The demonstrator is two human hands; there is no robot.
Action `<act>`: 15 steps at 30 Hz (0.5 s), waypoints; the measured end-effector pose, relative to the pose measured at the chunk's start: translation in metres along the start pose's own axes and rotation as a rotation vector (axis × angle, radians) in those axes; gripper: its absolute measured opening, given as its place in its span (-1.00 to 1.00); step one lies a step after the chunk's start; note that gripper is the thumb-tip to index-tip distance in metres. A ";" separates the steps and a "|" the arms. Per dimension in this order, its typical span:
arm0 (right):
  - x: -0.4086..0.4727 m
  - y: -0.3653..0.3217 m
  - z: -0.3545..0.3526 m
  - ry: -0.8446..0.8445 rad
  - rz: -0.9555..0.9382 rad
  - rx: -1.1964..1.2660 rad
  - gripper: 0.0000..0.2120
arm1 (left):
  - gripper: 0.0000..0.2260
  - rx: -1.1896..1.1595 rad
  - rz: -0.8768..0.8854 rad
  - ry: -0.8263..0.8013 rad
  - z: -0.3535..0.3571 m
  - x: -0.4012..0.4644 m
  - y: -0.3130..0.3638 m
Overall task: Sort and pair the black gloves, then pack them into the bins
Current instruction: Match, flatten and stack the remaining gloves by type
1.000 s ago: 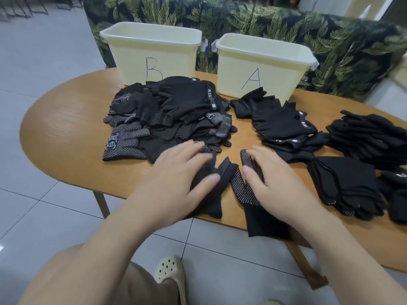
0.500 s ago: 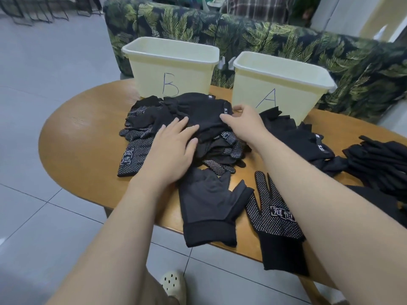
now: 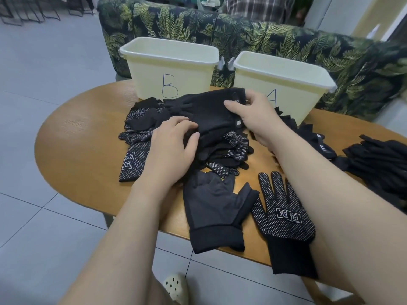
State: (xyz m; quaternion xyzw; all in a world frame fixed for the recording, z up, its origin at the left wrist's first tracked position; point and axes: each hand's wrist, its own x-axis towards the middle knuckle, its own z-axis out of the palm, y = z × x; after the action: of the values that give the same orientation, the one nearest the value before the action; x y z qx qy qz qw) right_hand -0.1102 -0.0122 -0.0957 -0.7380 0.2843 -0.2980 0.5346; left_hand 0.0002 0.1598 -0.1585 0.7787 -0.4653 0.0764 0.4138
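step in hand, judged: pulling one plain black fabric glove [image 3: 211, 111] off the mixed pile of black gloves [image 3: 176, 137] at the table's far left-centre. best done by pinning the heap with the left hand [image 3: 174, 148], fingers bent and spread on the cloth, while lifting slowly so nothing tangles. right hand [image 3: 253, 115] pinching the cuff, thumb on top, fingers curled behind. nearer: dark grey fingerless glove [image 3: 215, 208] and white-dotted black knit glove [image 3: 284, 221] lying flat, side by side, unmatched. pale yellow plastic bin marked b [image 3: 169, 69] and pale yellow plastic bin marked a [image 3: 284, 80] far, insides hidden.
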 end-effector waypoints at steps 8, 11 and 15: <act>-0.049 -0.033 -0.015 -0.089 0.092 0.121 -0.89 | -0.48 -0.098 0.172 0.017 -0.010 -0.019 0.038; -0.067 -0.038 -0.019 -0.090 0.142 0.159 -0.89 | -0.73 -0.187 0.182 0.051 -0.015 -0.028 0.044; -0.091 -0.047 -0.021 -0.047 0.192 0.260 -0.81 | -0.85 -0.356 0.113 0.067 -0.028 -0.045 0.052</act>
State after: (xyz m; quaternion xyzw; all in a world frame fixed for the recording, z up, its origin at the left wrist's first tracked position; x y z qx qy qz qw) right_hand -0.1815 0.0546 -0.0575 -0.6388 0.3001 -0.2625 0.6580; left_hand -0.0580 0.1982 -0.1331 0.6626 -0.5006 0.0419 0.5555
